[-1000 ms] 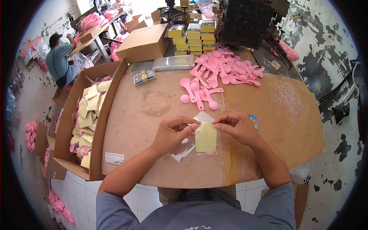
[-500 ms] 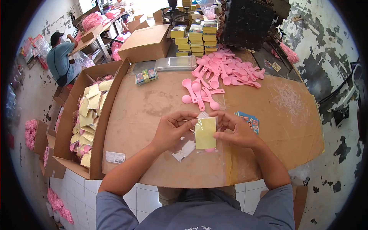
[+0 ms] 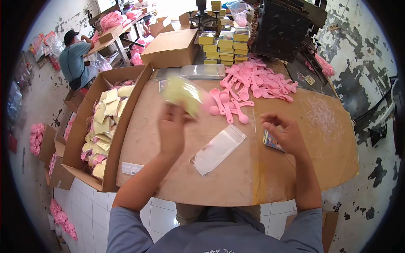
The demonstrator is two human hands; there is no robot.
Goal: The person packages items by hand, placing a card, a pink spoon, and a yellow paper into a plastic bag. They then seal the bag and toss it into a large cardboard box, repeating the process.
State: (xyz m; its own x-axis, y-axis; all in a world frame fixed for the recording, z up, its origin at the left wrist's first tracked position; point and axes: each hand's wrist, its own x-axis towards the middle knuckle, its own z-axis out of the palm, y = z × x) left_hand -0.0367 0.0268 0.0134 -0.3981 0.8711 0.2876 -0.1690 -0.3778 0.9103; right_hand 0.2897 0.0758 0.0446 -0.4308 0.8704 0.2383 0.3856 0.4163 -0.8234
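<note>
My left hand [image 3: 172, 130] is raised over the cardboard table top [image 3: 177, 177] and grips a filled packet with a yellow card [image 3: 183, 95], blurred by motion, near the big open box. My right hand [image 3: 283, 133] hovers empty with fingers apart, just above the small stack of printed cards [image 3: 272, 142]. Between the hands lies a pile of clear plastic bags [image 3: 218, 149]. Beyond them lies a heap of pink plastic spoons [image 3: 253, 82], a few loose ones [image 3: 230, 107] nearer to me.
A large open carton [image 3: 101, 126] at the left holds several finished yellow packets. Stacks of yellow cards [image 3: 225, 46], a closed carton [image 3: 171, 48], a clear tray [image 3: 203, 71] and a dark machine [image 3: 287, 27] stand at the back. A person [image 3: 76, 61] works far left.
Both hands held the yellow-card packet together at the table's middle. Now my left hand has swung it up and leftwards, and my right hand has let go and moved right.
</note>
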